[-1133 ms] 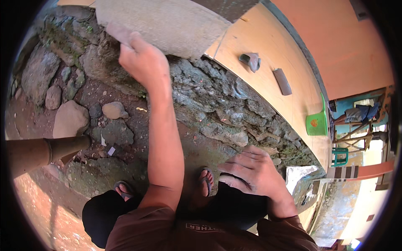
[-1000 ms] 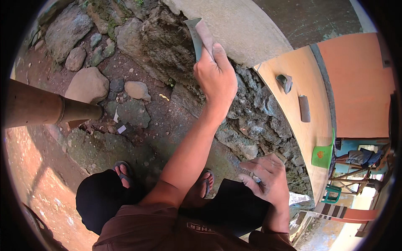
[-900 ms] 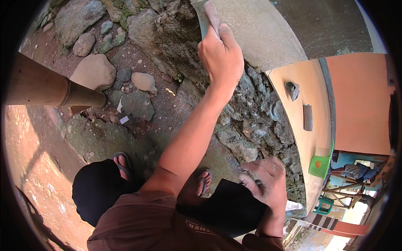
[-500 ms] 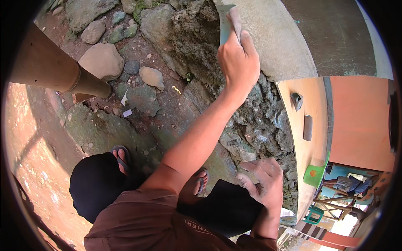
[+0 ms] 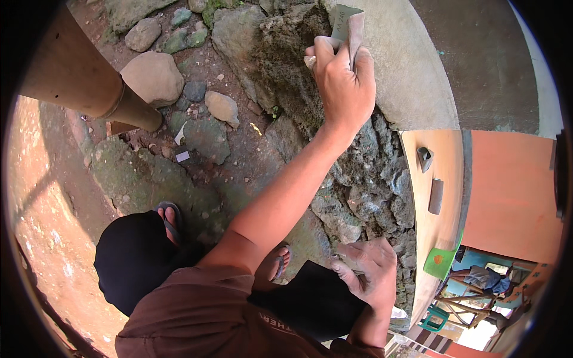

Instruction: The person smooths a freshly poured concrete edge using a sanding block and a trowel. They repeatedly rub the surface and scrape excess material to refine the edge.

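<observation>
My left hand (image 5: 343, 80) is stretched up and away from me, shut on a flat grey trowel blade (image 5: 347, 22). The blade lies against a smooth grey cement surface (image 5: 412, 77) that caps a rough stone wall (image 5: 358, 179). My right hand (image 5: 365, 269), dusted grey, rests low on a stone of the wall beside my knee. Its fingers are bent and apart, and I see nothing in it. I am crouched, with my sandalled feet (image 5: 170, 218) on the dirt below the wall.
A thick wooden post (image 5: 77, 71) rises at the upper left beside loose stones (image 5: 154, 76) on bare earth. An orange ledge (image 5: 439, 227) to the right carries two small grey objects (image 5: 425, 158) and a green container (image 5: 440, 262). Plastic chairs (image 5: 436, 316) stand beyond.
My left hand has slid the trowel further up and right along the cement surface while my view swung. My right hand has stayed on the stone.
</observation>
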`<state>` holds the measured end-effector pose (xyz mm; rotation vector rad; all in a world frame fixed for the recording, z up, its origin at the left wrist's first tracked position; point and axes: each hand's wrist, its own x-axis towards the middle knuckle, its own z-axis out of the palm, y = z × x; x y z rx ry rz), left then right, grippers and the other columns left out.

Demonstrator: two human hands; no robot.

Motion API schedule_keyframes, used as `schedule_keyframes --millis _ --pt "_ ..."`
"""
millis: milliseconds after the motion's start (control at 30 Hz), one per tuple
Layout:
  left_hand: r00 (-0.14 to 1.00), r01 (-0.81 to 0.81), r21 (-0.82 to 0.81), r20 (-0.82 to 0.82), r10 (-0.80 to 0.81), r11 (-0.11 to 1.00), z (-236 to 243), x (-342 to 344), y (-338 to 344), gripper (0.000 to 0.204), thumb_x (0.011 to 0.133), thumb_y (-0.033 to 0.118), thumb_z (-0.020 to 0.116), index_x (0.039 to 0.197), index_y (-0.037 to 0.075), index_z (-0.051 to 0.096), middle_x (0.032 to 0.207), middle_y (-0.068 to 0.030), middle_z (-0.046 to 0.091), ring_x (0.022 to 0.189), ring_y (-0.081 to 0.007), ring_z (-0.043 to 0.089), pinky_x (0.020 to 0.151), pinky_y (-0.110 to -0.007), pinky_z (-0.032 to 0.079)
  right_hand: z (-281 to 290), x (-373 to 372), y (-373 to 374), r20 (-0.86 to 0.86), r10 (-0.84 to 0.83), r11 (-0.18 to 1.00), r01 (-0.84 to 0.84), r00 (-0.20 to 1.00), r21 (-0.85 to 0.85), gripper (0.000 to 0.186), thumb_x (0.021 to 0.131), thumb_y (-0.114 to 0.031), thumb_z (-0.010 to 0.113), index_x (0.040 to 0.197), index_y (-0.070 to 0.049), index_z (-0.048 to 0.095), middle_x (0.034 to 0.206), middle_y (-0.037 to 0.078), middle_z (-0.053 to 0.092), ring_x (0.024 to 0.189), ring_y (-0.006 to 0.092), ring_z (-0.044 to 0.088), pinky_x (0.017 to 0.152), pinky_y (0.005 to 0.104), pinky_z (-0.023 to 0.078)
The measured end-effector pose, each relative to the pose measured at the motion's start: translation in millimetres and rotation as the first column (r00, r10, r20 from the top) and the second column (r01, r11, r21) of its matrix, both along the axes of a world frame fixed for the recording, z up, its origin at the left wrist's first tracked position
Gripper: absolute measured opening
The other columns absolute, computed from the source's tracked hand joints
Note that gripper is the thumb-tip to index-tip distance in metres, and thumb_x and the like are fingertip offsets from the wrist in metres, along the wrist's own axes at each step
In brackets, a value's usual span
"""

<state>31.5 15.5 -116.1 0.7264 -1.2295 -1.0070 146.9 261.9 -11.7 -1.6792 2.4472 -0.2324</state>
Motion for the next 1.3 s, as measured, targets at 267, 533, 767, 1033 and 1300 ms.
schedule_keyframes --millis 267,533,767,1033,1300 --pt "0.965 0.196 -0.156 -0.145 -0.219 0.968 0 -5 23 0.050 0.110 0.020 0.045 0.151 -0.008 0.043 0.161 -0.0302 0.033 0.152 -0.0451 0.028 0.124 -0.050 0.027 3 -6 22 -0.040 -0.069 0.998 0.068 0.997 -0.009 0.029 0.079 -0.027 0.085 0.100 -0.010 0.074 0.089 0.005 0.073 0.073 0.0255 0.064 0.067 0.0369 0.048" --pt "0.948 0.312 -0.029 -0.058 -0.313 0.950 32 2 -63 0.045 0.107 0.017 0.046 0.146 -0.006 0.048 0.138 -0.0328 0.056 0.126 -0.0505 0.056 0.105 -0.054 0.047 12 3 21 0.032 -0.108 0.994 0.108 0.994 0.002 0.029 0.081 -0.031 0.083 0.096 -0.007 0.076 0.086 0.009 0.073 0.076 0.0300 0.063 0.072 0.0403 0.049" --pt "0.986 0.062 -0.201 -0.139 -0.091 0.978 -10 -23 -5 0.048 0.110 0.021 0.042 0.153 -0.001 0.044 0.158 -0.0285 0.040 0.150 -0.0450 0.033 0.122 -0.049 0.031 1 -14 33 -0.077 -0.142 0.989 0.145 0.987 0.032 0.029 0.081 -0.028 0.084 0.101 -0.010 0.074 0.090 0.006 0.074 0.077 0.0279 0.066 0.070 0.0393 0.048" --pt "0.946 0.250 -0.153 -0.169 -0.275 0.956 46 -5 -66 0.045 0.108 0.020 0.044 0.147 -0.002 0.052 0.153 -0.0277 0.047 0.148 -0.0416 0.038 0.120 -0.050 0.035 4 4 22 0.029 -0.037 0.999 0.036 0.999 0.022 0.029 0.080 -0.031 0.085 0.100 -0.012 0.075 0.090 0.003 0.074 0.074 0.0250 0.064 0.070 0.0378 0.048" --pt "0.980 0.084 -0.342 -0.142 -0.140 0.936 -14 -15 -27 0.048 0.108 0.022 0.045 0.151 0.002 0.050 0.156 -0.0209 0.047 0.150 -0.0387 0.036 0.124 -0.054 0.025 -6 -14 31 -0.028 -0.137 0.990 0.137 0.990 0.037 0.025 0.082 -0.026 0.083 0.100 -0.011 0.075 0.088 0.007 0.074 0.078 0.0285 0.067 0.071 0.0397 0.048"
